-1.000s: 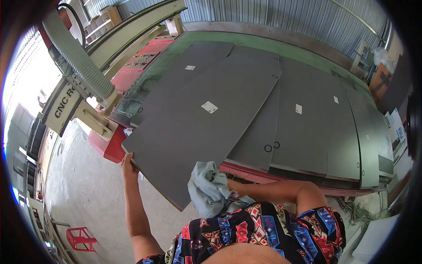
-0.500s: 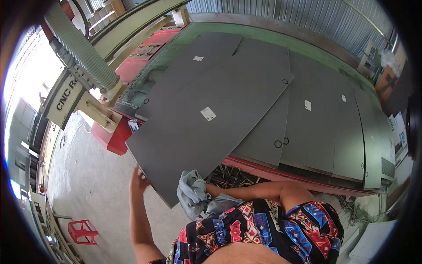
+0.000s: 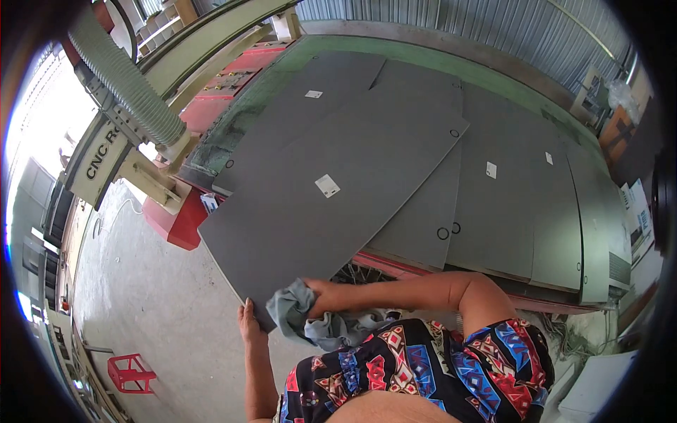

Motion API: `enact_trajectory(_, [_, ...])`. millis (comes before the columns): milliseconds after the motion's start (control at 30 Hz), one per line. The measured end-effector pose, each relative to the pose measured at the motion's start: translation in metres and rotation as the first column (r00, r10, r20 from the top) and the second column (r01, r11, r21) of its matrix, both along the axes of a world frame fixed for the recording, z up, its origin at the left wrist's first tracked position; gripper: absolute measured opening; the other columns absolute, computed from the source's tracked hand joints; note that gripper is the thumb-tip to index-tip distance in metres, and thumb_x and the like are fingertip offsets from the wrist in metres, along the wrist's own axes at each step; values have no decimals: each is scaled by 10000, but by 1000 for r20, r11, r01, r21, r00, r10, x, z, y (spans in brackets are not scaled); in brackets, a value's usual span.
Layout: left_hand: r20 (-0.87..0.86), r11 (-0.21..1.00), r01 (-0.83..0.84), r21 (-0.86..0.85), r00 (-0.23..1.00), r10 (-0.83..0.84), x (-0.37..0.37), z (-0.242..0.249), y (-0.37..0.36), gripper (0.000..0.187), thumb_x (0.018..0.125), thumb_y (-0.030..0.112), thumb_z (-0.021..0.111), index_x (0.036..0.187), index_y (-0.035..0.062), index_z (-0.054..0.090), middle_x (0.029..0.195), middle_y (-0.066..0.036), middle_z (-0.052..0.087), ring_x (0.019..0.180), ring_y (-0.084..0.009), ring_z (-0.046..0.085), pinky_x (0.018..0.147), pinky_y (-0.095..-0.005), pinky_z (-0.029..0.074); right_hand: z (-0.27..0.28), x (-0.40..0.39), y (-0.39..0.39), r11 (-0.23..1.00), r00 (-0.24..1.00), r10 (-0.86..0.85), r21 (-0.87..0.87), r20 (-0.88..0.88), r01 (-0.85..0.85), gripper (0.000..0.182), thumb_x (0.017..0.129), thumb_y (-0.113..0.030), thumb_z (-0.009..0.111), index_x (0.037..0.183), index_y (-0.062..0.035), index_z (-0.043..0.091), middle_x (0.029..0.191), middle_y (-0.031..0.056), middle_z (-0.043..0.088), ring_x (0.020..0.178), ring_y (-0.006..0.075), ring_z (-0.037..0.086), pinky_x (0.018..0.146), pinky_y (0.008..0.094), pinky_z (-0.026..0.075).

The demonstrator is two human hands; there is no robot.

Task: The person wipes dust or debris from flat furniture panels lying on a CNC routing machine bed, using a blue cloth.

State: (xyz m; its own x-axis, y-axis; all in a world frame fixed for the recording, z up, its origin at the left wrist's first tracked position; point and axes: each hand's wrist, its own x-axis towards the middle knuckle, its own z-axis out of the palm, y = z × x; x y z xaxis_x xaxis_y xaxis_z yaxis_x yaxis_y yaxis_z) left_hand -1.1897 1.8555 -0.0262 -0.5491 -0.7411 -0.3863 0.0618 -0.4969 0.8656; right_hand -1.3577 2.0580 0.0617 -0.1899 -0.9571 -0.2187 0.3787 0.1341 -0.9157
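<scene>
A large dark grey panel (image 3: 303, 233) with a white label (image 3: 327, 186) lies slanted over other grey panels, its near corner sticking out past the table edge. My left hand (image 3: 249, 324) grips the panel's left edge close to that near corner, thumb on top. My right hand (image 3: 324, 297) is closed on a bunched grey-blue cloth (image 3: 290, 310), which touches the panel beside the corner. Part of the cloth hangs below my right wrist.
More labelled grey panels (image 3: 504, 204) cover the green-topped machine table (image 3: 310, 48). A CNC head with a ridged hose (image 3: 127, 88) stands at the left. A red stool (image 3: 131, 374) is on the floor at lower left.
My left hand has moved down and right along the panel's edge to near its corner. My right hand and the cloth have shifted slightly left, and the cloth now overlaps the corner area.
</scene>
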Motion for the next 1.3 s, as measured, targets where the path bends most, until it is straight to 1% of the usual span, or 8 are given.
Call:
enact_trajectory(67, [24, 1000, -15, -22, 1000, 16, 0, 1, 3, 171, 900, 204, 566, 980, 54, 547, 921, -35, 601, 827, -151, 585, 739, -317, 495, 20, -19, -7, 975, 806, -203, -192, -556, 113, 635, 698, -140, 720, 1259, -84, 429, 1157, 106, 533, 960, 202, 579, 847, 328, 466])
enact_trajectory(167, [104, 996, -52, -70, 993, 59, -4, 16, 11, 139, 899, 194, 556, 952, 66, 554, 878, -19, 594, 762, -135, 569, 710, -304, 482, 42, -25, -21, 987, 482, -155, -114, -862, 113, 824, 662, -198, 760, 1357, -178, 318, 1279, 155, 411, 1050, 293, 528, 888, 369, 434])
enact_trajectory(267, [94, 998, -36, -57, 995, 42, -1, 6, 4, 129, 903, 185, 547, 942, 63, 551, 869, -27, 604, 772, -145, 586, 716, -310, 489, 11, -6, -37, 995, 74, -97, -96, -993, 19, 852, 652, -272, 763, 1378, -247, 317, 1350, 168, 338, 1128, 381, 448, 919, 459, 392])
enact_trajectory(400, [-5, 999, 8, -39, 1000, -8, -4, 13, 9, 138, 906, 163, 530, 977, 46, 553, 920, -66, 628, 831, -179, 616, 756, -328, 501, -14, 10, -38, 982, -43, -21, -12, -999, -187, 655, 698, -357, 703, 1305, -254, 481, 1439, 145, 274, 1188, 408, 389, 964, 564, 313])
enact_trajectory(700, [196, 990, -56, -128, 977, 80, 0, 14, 6, 321, 877, 245, 576, 1093, 8, 552, 1007, -93, 602, 907, -212, 586, 821, -353, 474, -28, -127, 42, 983, 100, -154, -163, -983, -88, 559, 598, -187, 685, 1152, -197, 614, 1292, 129, 490, 1109, 301, 478, 900, 447, 392])
enact_trajectory(1000, [241, 983, -77, -164, 964, 116, 1, 16, 7, 296, 869, 261, 588, 1037, 18, 573, 964, -82, 613, 872, -202, 585, 795, -340, 469, -40, -300, 145, 907, -68, -211, -221, -975, 359, 455, 592, -148, 643, 1046, -183, 648, 1049, 34, 559, 968, 266, 538, 822, 388, 461])
enact_trajectory(1167, [270, 981, -89, -171, 954, 134, -2, 23, 11, 287, 870, 267, 589, 1024, 26, 574, 959, -77, 610, 872, -208, 579, 799, -344, 464, -49, -389, 193, 697, -104, -24, -91, -994, 711, 435, 643, -121, 614, 1073, -181, 642, 1103, 55, 573, 1033, 287, 538, 869, 379, 463])
enact_trajectory(1300, [268, 983, -100, -152, 953, 139, 0, 18, 7, 277, 870, 258, 589, 1028, 31, 572, 977, -74, 604, 895, -206, 570, 811, -346, 459, -21, -430, 221, 331, -29, 29, -18, -999, 943, 423, 688, -125, 592, 1110, -150, 625, 1143, 97, 578, 1045, 311, 559, 881, 391, 449])
